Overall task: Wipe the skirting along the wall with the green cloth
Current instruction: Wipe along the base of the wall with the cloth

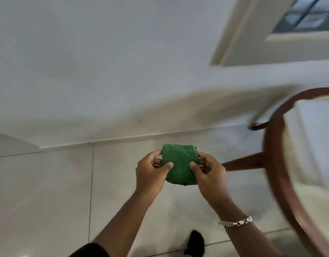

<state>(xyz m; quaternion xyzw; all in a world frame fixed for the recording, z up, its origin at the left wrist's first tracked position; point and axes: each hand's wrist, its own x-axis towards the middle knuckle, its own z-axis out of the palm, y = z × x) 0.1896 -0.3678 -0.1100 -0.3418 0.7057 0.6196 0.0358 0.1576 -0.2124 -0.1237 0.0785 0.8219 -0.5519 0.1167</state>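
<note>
A folded green cloth (180,164) is held in front of me above the floor, gripped on both sides. My left hand (150,172) pinches its left edge with the thumb on top. My right hand (208,172) pinches its right edge the same way; a silver bracelet circles that wrist. The pale skirting (123,135) runs along the foot of the white wall, just beyond the cloth and lower in the room, and neither hand touches it.
A round dark-wood table (274,164) with a pale top and wooden legs stands close on the right. A window frame (239,34) sits high on the wall at upper right. Glossy light floor tiles (48,191) lie below. A dark foot (196,242) shows near the bottom.
</note>
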